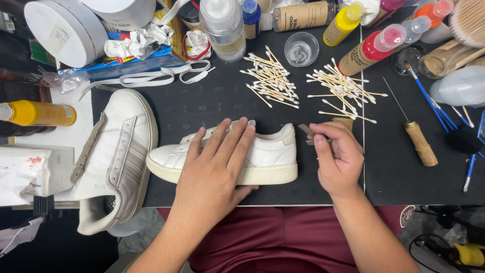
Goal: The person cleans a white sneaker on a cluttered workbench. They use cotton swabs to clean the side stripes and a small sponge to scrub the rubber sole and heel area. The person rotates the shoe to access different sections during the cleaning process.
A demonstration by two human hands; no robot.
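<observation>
While the black mat [212, 101] lay crowded, the white sneaker [268, 156] rested on its side at the mat's near edge, its laces [151, 77] already out. The left hand [217, 167] pressed it flat, fingers spread. The right hand [338, 159] pinched a small metal blade [305, 130] at the heel, work apparently just starting. Behind stood a red bottle [371, 49], then a yellow bottle [343, 23], brown-labelled.

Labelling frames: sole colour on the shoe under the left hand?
Off-white, slightly yellowed sole under a white upper; head view.
</observation>
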